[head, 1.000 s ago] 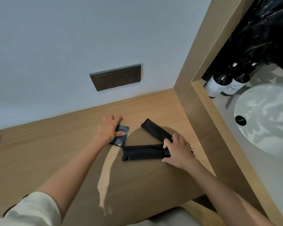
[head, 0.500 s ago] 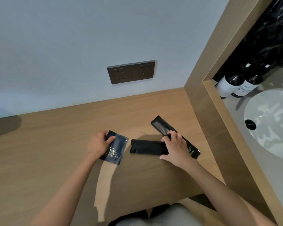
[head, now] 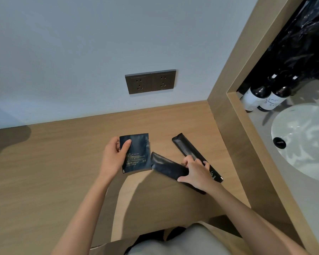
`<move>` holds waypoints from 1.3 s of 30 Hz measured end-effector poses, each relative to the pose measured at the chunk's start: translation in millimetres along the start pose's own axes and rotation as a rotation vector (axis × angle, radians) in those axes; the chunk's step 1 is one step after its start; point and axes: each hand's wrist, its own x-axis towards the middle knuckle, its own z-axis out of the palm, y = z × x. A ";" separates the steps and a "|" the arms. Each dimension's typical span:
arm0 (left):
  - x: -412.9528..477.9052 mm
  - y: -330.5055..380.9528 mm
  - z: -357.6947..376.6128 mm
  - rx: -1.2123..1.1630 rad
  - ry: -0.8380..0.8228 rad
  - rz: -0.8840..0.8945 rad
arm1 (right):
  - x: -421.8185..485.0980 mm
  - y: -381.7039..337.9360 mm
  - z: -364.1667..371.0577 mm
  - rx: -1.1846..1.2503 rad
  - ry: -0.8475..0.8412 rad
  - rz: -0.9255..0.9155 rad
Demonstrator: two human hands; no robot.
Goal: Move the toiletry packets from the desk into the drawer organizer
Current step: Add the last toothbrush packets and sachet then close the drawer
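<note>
The person stands at the wooden table (head: 53, 172) with both hands busy. The left hand (head: 114, 159) pinches a flat square packet (head: 136, 155), thumb on its printed face and fingers behind, tipped up off the surface. The right hand (head: 197, 173) is curled round a long dark packet (head: 166, 166) near its nearer end; its long axis runs from just beside the square packet's corner down towards the person's right. A second long packet (head: 190, 150) lies on the table just beyond the right hand, slanting from the far left to the near right, and the right fingertips reach over its middle; whether they touch it I cannot tell. That one is plainly the right hand's to take. No drawer organizer is in view, so I judge it sits below the near table edge, towards the person's lap. A wooden partition (head: 228, 126) rises close on the right, with bottles (head: 261, 98) and a sink (head: 302, 140) beyond, and a double socket (head: 150, 81) is on the wall.
</note>
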 end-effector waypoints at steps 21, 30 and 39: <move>-18.0 18.7 17.2 -0.501 -0.003 -0.276 | -5.4 41.4 -12.7 0.118 0.075 0.275; -18.7 19.5 16.3 -0.725 -0.209 -0.586 | -10.3 34.7 -5.4 0.237 0.166 0.252; -41.2 44.1 19.7 -0.655 -0.321 -0.422 | -67.3 14.7 -39.6 0.738 0.176 0.110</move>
